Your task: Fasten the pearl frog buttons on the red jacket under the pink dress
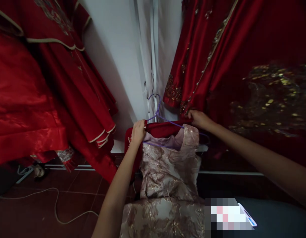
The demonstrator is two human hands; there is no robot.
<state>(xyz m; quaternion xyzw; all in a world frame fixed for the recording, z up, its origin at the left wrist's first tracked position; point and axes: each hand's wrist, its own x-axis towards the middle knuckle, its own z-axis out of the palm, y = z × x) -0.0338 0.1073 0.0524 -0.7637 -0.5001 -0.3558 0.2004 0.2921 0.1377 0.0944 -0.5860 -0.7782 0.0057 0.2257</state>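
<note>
Brocade dress (168,175) hangs before the person on a purple hanger (171,122), whose hook reaches the white rods (153,59). The left hand (138,131) is clamped on one shoulder; the right hand (199,119) is beside the other, its grip impossible to tell. Hanging looks mostly done, while the shoulders seem to want settling, since one hanger end pokes out. Red cloth (159,130) shows behind the neckline; red garments (86,89) flank it.

At left we see cream-piped red cloth garments (80,87) hanging; nearer, a thin white cable (55,209) crosses reddish-brown floor tiles (80,190).
</note>
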